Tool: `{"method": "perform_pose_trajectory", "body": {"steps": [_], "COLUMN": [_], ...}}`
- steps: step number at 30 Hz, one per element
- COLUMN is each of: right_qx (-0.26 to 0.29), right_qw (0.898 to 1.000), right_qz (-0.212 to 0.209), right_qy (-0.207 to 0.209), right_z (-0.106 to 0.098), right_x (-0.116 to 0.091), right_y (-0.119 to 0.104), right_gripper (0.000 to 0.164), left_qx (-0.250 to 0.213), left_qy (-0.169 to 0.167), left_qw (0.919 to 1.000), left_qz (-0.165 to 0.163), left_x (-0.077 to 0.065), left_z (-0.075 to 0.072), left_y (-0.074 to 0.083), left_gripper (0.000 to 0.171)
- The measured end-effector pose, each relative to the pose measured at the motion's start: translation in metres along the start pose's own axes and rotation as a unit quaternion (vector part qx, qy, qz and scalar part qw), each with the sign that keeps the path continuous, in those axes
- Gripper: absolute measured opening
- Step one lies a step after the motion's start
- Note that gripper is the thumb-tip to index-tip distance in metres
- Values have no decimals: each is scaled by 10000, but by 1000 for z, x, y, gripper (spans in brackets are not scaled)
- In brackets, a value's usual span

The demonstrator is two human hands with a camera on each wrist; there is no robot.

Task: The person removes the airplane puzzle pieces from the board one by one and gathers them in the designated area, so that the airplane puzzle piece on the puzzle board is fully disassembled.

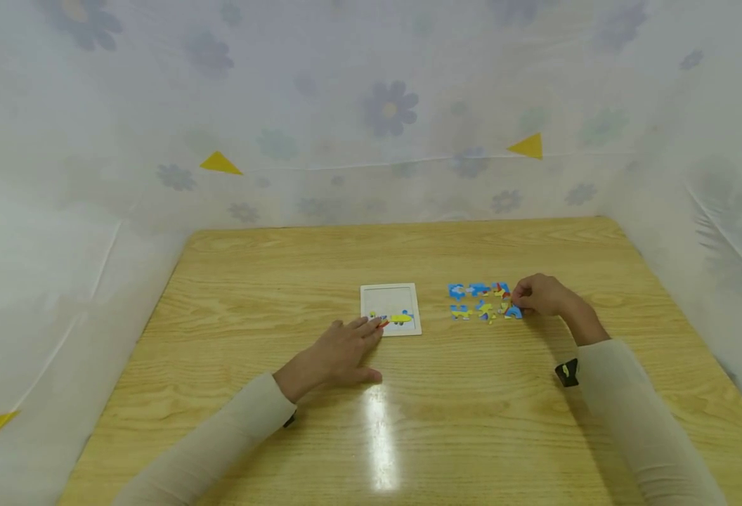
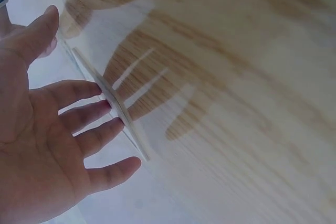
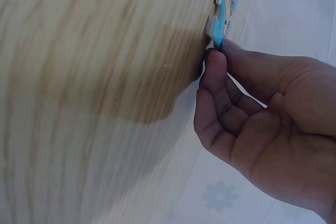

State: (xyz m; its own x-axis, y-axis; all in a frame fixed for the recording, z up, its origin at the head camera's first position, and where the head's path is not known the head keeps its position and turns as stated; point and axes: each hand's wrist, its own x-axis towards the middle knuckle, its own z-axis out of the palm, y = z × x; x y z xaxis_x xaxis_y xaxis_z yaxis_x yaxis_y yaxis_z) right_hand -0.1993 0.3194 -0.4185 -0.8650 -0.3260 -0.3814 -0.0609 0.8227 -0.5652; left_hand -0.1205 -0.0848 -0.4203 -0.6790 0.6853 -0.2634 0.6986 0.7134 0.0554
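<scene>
A square jigsaw tray (image 1: 388,286) with a pale rim lies on the table, a few yellow, blue and red pieces (image 1: 400,319) along its near side. My left hand (image 1: 346,351) rests with spread, straight fingers on the tray's near left part; in the left wrist view its fingertips touch the tray's edge (image 2: 137,142). To the right of the tray lie several loose jigsaw pieces (image 1: 459,290), mostly blue and yellow, in two rough rows. At their right end my right hand (image 1: 542,295) pinches a blue jigsaw piece (image 3: 218,36) between thumb and forefinger, the fingertips partly hiding it.
The wooden table (image 1: 251,274) has a glossy top with a bright reflection near the front. Behind it and at both sides hangs a pale flowered curtain (image 1: 320,91) with yellow triangles (image 1: 219,163) on it.
</scene>
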Motion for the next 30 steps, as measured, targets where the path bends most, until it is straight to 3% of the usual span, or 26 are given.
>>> {"method": "perform_pose_trajectory", "body": {"steps": [9,14,21,30], "right_qx": [-190,-544,-390,-460], "right_qw": [9995,9975,9980,9939], "right_qz": [77,-44,-125,-599], "right_qy": [224,460,484,807], "right_z": [3,1,3,23], "right_x": [1,3,7,22], "right_y": [-1,-7,-25,-60], "right_gripper": [13,15,14,11], "left_qx": [-60,-2,-214,-247], "left_qy": [99,-11,-51,-111], "left_qw": [9999,10000,9998,9996], "left_qz": [56,3,5,-65], "left_x": [0,0,-4,-10], "left_z": [3,3,2,3], "left_y": [1,-2,-4,-2], "left_gripper": [80,82,83,84]}}
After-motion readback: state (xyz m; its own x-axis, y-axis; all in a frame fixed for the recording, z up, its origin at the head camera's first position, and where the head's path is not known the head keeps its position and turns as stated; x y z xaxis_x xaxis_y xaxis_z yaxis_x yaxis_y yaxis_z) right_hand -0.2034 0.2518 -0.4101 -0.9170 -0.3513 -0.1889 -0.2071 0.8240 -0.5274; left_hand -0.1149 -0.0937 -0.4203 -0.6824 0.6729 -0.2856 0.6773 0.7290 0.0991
